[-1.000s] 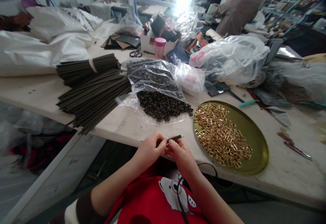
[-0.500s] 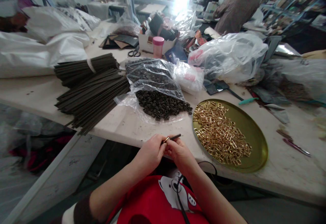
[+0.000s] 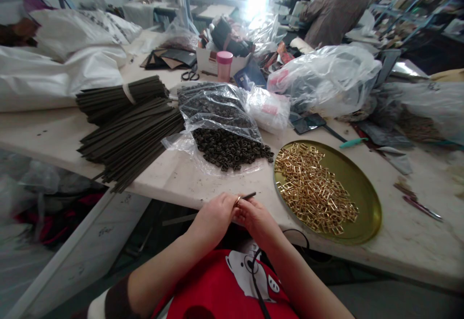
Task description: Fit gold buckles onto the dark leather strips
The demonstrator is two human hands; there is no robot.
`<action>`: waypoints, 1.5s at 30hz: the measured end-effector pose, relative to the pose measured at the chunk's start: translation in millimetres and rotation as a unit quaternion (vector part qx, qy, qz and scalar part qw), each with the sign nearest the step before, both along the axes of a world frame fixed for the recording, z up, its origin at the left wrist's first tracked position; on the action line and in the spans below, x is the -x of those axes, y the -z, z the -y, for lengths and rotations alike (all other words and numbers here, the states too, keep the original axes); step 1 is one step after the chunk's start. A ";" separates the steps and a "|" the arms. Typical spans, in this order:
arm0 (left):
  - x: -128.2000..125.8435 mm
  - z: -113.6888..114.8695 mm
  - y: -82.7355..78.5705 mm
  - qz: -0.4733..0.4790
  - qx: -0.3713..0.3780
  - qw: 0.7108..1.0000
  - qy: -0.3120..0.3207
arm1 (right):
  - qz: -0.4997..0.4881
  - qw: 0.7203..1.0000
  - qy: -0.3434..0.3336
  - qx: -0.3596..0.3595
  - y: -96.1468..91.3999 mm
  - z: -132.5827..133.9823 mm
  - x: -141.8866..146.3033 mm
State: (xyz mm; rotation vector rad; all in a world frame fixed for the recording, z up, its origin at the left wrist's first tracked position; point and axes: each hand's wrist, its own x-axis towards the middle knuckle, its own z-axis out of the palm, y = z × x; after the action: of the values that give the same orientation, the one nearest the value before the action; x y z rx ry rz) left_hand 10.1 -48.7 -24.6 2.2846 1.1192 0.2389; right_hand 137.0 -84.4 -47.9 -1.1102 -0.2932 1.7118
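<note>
My left hand (image 3: 214, 216) and my right hand (image 3: 256, 218) meet at the table's front edge, fingers closed in a pinch. Between their fingertips is a small gold buckle (image 3: 238, 201) on a narrow dark strap (image 3: 249, 195). A short end of the strap sticks out over my right fingers, and its long tail shows behind my left wrist. To the right lies a round gold tray (image 3: 368, 212) with a heap of gold buckles (image 3: 315, 188). Ahead, small black loops (image 3: 228, 150) spill from a clear plastic bag (image 3: 217, 101). How the strap runs inside my hands is hidden.
Bundles of dark strips (image 3: 126, 130) lie at left, partly over the table edge. Behind stand a pink-lidded jar (image 3: 224, 67), scissors (image 3: 190, 73) and plastic bags (image 3: 326, 82). A green-handled tool (image 3: 353, 142) and tweezers-like tool (image 3: 422, 208) lie right. A person (image 3: 335, 14) is at the back.
The strap has slid leftward through the buckle: less of its end sticks out on the right, and its long tail now shows left of my left wrist. Both hands stay nearly in place.
</note>
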 end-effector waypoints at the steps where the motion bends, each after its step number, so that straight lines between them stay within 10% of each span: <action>1: 0.0 1.1 2.0 -0.013 -0.011 1.000 0.010 | -0.015 1.000 -0.002 0.010 1.0 0.1 0.1; 27: 11.8 -1.1 -2.9 0.112 0.161 0.981 0.006 | 0.037 0.998 -0.054 -0.008 15.0 7.0 0.4; 36: 5.5 1.6 2.1 0.284 0.481 0.817 -0.140 | 0.163 0.984 -0.031 -0.060 5.9 12.1 3.8; 45: 7.6 1.2 8.4 0.347 0.635 0.669 -0.171 | 0.185 0.970 -0.087 -0.133 -3.7 15.7 -1.8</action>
State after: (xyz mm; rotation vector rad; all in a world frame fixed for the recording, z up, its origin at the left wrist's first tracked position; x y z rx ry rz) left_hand 2.5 -49.9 -33.0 0.5993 0.8019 0.2941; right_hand 138.8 -100.0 -44.2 -1.2239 -0.8530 1.5485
